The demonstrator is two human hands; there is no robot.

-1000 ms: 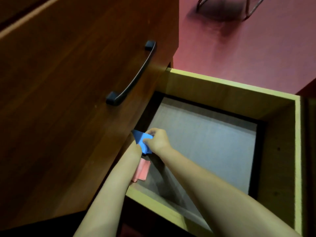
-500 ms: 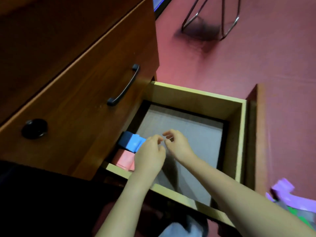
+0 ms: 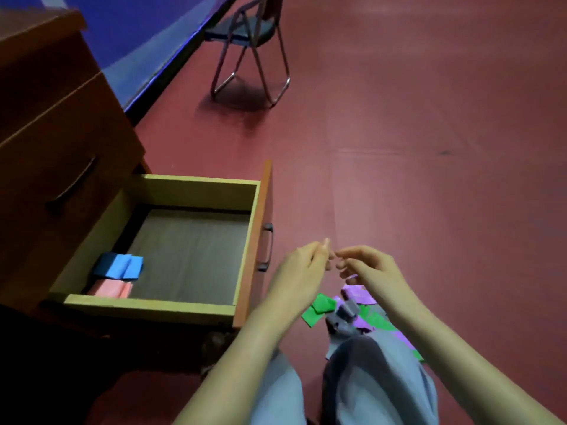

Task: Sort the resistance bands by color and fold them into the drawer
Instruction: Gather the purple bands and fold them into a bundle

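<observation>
**Blue band and pink band stowed; loose pile waits**

Head view: both folded bands lie touching against the left wall of the open drawer, one colour per stack, probably to leave the bare bottom for other colours. Outside it, the left hand and right hand hover fingertip to fingertip. Their fingers are loosely curled and hold nothing visible. Just below, green bands, purple bands and a grey band are heaped on the floor, within easy reach.

— What is standing at the back?
— A black folding chair is standing on the dark red floor, just beside a blue surface.
— And nearer?
— Grey-blue trouser legs are showing at the bottom edge.
</observation>
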